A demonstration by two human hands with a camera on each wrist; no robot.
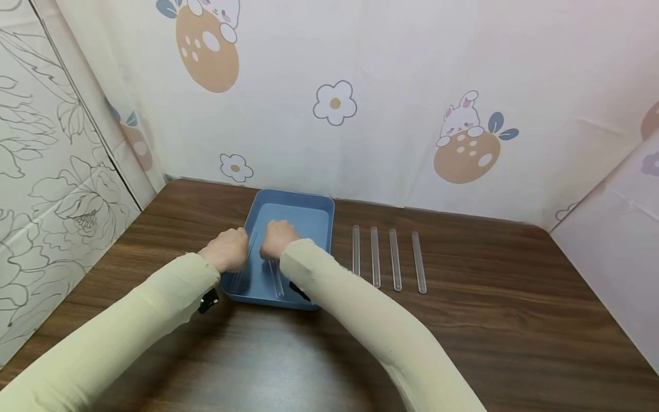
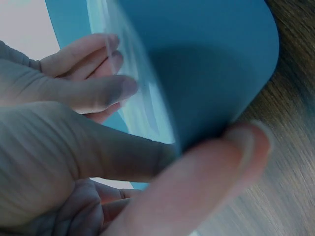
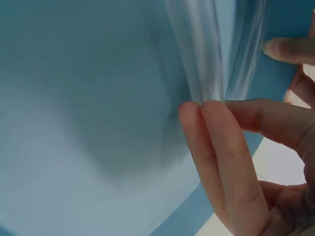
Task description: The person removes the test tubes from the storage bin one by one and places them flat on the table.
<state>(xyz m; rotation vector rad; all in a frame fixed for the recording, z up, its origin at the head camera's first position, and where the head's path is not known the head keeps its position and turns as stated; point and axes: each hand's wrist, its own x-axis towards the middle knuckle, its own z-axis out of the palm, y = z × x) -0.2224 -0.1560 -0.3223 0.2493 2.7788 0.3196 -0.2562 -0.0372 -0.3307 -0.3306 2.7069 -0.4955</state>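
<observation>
A blue tray point(image 1: 297, 198) lies on the table, and my left hand point(image 1: 229, 250) is at its left side. The left wrist view shows that hand pinching the tray wall point(image 2: 216, 69) between thumb and finger. Over the tray's inside, my right hand point(image 1: 278, 237) pinches a clear test tube point(image 1: 276, 280). In the right wrist view the fingertips point(image 3: 216, 109) are at the end of this tube point(image 3: 204, 54). Another clear test tube point(image 1: 251, 243) lies along the tray's left side, partly hidden by my left hand.
Right of the tray, several clear test tubes point(image 1: 395, 260) lie side by side on the brown wooden table point(image 1: 489, 309). A patterned curtain point(image 1: 391, 114) hangs behind the table's back edge.
</observation>
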